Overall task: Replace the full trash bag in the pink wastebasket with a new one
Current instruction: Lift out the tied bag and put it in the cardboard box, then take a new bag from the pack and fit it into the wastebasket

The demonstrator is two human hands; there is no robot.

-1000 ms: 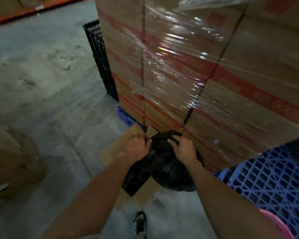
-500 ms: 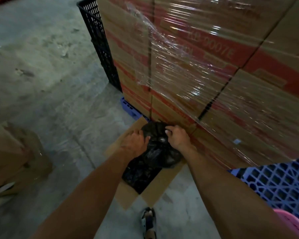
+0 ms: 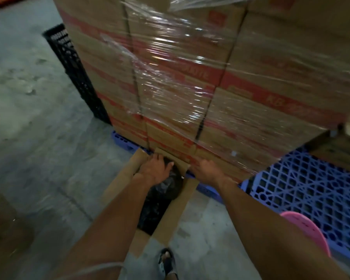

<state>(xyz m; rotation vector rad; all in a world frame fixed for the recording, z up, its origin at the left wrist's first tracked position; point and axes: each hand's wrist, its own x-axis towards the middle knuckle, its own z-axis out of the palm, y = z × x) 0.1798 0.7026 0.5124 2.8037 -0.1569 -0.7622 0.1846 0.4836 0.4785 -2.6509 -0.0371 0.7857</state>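
Observation:
The full black trash bag lies inside an open cardboard box on the floor, at the foot of a wrapped pallet stack. My left hand presses down on top of the bag, fingers spread over it. Off the bag, my right hand hovers by the box's far right flap with its fingers loosely apart, holding nothing. The pink wastebasket shows only as a rim at the right, partly hidden behind my right arm.
A tall stack of stretch-wrapped cartons stands right behind the box on a blue plastic pallet. A black crate leans at its left. More cardboard lies at the far left. My sandalled foot is below the box.
The bag has gone down from my two-handed hold into the box. My right hand has let go and moved right; my left hand now rests on top of the bag.

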